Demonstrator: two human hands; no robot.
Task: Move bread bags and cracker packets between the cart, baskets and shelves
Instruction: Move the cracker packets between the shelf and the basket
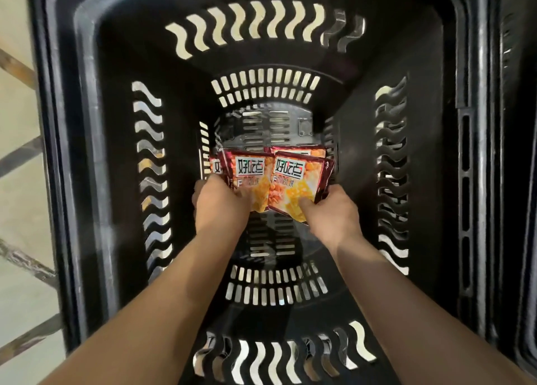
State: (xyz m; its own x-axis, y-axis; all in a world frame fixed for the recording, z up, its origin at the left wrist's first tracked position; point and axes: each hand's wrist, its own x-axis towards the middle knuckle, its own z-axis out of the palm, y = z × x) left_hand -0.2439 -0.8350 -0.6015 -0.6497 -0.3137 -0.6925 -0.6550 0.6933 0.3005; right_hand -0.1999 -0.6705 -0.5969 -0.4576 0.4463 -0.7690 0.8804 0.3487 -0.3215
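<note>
I look straight down into a deep black plastic basket (96,140) with wavy slots in its walls. Near its bottom are several red-and-orange cracker packets with a white label. My left hand (219,203) grips the left cracker packet (250,175) by its near edge. My right hand (334,213) grips the right cracker packet (296,181), thumb pressed on its front. More packets of the same kind show behind these two, one at the far left edge (215,166) and one behind on the right (305,153). Both forearms reach down from the near rim.
The basket's slotted floor (267,126) shows beyond the packets. A second black basket or cart wall (517,123) stands close on the right. To the left lies a pale tiled floor (17,117) crossed by metal bars.
</note>
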